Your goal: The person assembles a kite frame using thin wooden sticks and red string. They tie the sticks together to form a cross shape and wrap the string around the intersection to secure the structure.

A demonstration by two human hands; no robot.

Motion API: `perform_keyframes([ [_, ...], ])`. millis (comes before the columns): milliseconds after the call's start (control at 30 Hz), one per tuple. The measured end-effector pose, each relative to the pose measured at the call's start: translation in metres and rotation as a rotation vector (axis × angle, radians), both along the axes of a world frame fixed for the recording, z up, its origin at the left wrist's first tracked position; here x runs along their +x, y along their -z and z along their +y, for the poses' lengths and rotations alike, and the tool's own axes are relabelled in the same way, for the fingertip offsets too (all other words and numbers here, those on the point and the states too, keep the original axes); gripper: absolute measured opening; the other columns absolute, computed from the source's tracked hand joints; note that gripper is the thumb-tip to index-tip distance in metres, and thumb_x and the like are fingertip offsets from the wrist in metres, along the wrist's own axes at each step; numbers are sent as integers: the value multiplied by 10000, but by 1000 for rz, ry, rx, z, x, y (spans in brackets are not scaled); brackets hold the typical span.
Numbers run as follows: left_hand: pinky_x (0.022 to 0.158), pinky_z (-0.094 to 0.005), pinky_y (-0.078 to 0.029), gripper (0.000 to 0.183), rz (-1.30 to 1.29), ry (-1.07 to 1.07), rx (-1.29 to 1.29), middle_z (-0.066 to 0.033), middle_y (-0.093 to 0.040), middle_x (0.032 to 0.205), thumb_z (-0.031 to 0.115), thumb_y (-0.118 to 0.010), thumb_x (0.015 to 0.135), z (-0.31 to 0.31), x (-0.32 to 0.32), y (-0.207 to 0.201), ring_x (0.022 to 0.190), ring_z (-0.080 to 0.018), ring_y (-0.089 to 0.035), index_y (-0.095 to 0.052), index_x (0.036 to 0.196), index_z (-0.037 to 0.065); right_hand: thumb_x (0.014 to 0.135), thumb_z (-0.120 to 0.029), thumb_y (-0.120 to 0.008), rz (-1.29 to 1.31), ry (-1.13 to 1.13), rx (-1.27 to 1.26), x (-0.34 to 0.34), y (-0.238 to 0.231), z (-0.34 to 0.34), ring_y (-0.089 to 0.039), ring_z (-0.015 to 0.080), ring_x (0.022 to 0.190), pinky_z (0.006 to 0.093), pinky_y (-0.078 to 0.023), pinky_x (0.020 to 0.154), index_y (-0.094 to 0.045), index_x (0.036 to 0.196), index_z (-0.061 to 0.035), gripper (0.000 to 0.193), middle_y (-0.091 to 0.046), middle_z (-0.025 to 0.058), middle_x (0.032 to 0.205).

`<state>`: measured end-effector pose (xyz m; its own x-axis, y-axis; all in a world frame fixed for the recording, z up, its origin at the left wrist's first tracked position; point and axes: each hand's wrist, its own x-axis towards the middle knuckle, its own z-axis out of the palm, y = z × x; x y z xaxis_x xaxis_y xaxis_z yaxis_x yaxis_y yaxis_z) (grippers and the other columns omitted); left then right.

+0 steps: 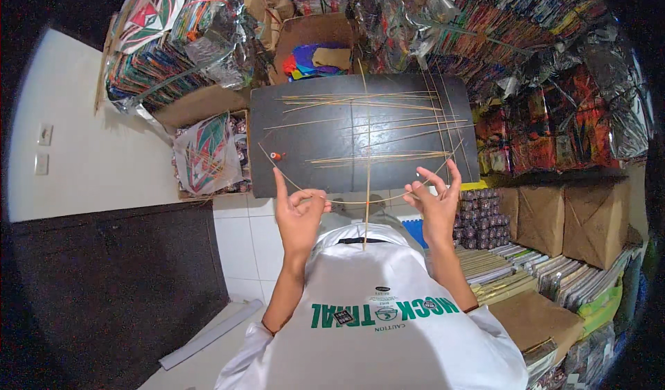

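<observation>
A thin, pale stick that looks like bamboo [343,201] is bowed into a shallow curve between my hands, its ends pointing up and outward. My left hand [299,217] pinches its left part between thumb and curled fingers, the index finger stretched along it. On the other side my right hand [435,206] pinches the right part, with other fingers raised. A long straight stick [368,130] crosses the bowed one at its middle, where a small orange spot shows. Its lower end reaches my shirt, and its upper part lies over the dark table [305,182].
Several loose thin sticks [388,158] lie across the table, beside a small spool of red-orange thread [278,156]. A box with patterned sheets [208,151] stands at the left. Bundled stacks [512,37] and an open carton [315,33] line the back; brown packages [592,217] stand right.
</observation>
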<state>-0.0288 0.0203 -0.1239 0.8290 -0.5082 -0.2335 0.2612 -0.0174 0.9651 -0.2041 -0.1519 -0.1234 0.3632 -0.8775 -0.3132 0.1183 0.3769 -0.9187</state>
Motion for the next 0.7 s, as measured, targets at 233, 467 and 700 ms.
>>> perform_keyframes([
  [233,713,-297,-606,958,-52,135,74,-198,-686,1055,-56,-623,935,-1,9,-17,803,-183,-719,29,1618,109,885,83,-607,49,-146,-13,4,-14,-2,-718,211,880,299,-642,672,-139,1598,-212,902,-556,193,1329],
  [467,722,-297,-605,945,-66,218,111,-218,-672,1110,-59,-601,937,3,15,-18,801,-171,-715,20,1623,131,884,113,-513,23,-263,-91,6,-10,-8,-720,189,891,289,-644,678,-114,1623,-228,906,-515,197,1396],
  [700,720,-302,-611,975,-118,263,207,-212,-673,1122,-69,-608,907,3,17,-34,796,-155,-712,-4,1629,186,877,128,-488,12,-326,-195,8,-7,-9,-719,190,883,300,-635,696,-93,1629,-193,908,-503,239,1411],
])
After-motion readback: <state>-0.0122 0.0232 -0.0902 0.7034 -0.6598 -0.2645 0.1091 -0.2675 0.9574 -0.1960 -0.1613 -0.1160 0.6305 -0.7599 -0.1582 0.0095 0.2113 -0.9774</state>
